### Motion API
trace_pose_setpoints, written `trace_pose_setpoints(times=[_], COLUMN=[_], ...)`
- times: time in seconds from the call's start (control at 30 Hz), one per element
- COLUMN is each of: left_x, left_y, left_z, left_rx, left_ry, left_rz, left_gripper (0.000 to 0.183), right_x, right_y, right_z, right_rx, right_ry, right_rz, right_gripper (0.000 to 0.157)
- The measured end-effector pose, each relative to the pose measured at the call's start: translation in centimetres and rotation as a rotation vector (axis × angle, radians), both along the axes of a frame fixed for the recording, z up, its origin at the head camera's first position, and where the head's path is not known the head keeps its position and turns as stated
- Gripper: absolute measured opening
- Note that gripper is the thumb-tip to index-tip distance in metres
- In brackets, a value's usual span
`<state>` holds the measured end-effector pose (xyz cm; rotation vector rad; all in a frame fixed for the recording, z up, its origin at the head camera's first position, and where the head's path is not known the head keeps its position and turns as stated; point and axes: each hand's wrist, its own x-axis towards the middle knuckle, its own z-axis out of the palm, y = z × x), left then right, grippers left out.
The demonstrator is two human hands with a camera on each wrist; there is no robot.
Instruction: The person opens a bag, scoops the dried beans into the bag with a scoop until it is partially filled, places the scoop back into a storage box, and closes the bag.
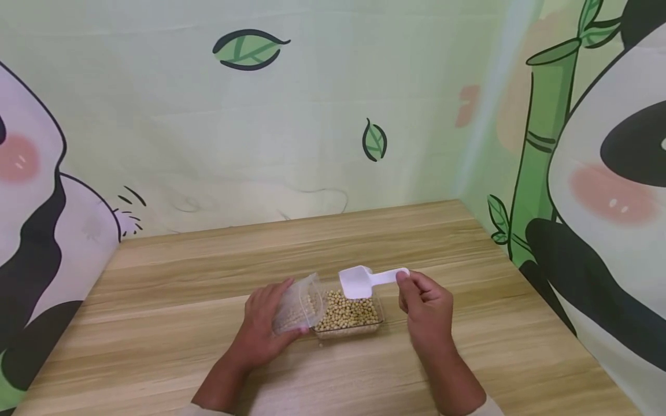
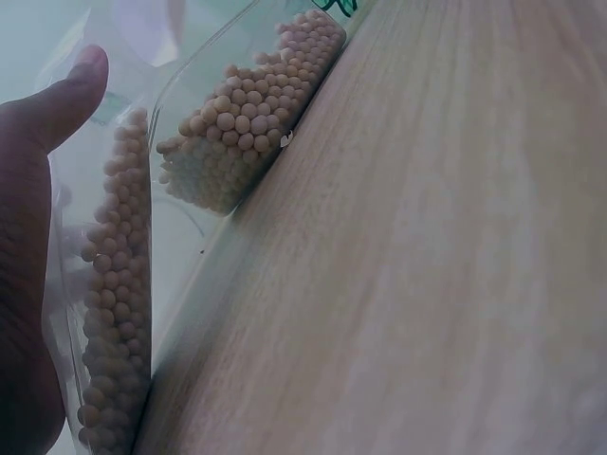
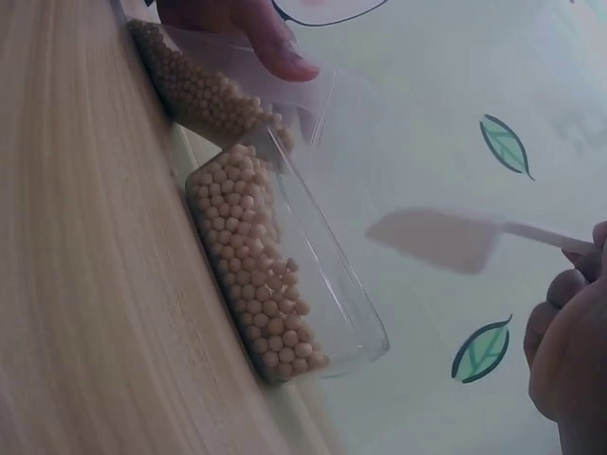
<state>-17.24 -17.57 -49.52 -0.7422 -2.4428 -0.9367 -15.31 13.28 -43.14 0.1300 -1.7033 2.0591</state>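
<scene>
My left hand [image 1: 258, 326] holds a clear plastic bag [image 1: 291, 315] of soybeans, fingers at its far side and thumb at its near side. The bag leans over the left end of a clear rectangular container [image 3: 327, 270]. Inside the container lie many round, pale yellow soybeans [image 1: 347, 312]; they fill only part of its height in the right wrist view. Above the container, my right hand [image 1: 430, 312] pinches the handle end of a white scoop [image 1: 356, 283]. The scoop is apart from the beans, and no beans show in it. Soybeans in the bag [image 2: 116, 284] are visible beside the left thumb.
Under everything is a wood-grain table [image 1: 182, 300]. A pale green backdrop [image 1: 312, 115] with painted leaves, bamboo and pandas encloses its back and sides. One tiny pale bit [image 1: 320, 345] lies just in front of the container.
</scene>
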Motion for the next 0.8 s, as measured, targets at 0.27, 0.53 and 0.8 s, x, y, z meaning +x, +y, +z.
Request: trace_pose_setpoints(times=[0.27, 0.53, 0.8], left_x=[0.0, 0.0, 0.1], left_y=[-0.1, -0.1, 0.0], left_z=[-0.1, 0.0, 0.0], left_rx=[-0.009, 0.006, 0.028], left_ry=[0.011, -0.021, -0.046], left_rz=[-0.002, 0.003, -0.006], left_gripper=[0.095, 0.095, 0.094], right_x=[-0.1, -0.5, -0.4], right_y=[-0.3, -0.6, -0.7], right_z=[-1.1, -1.6, -1.6], right_rx=[0.456, 0.874, 1.065], right_ry=[0.359, 0.688, 0.798], right_rz=[-0.231, -0.238, -0.22], right_gripper=[0.009, 0.048, 0.048])
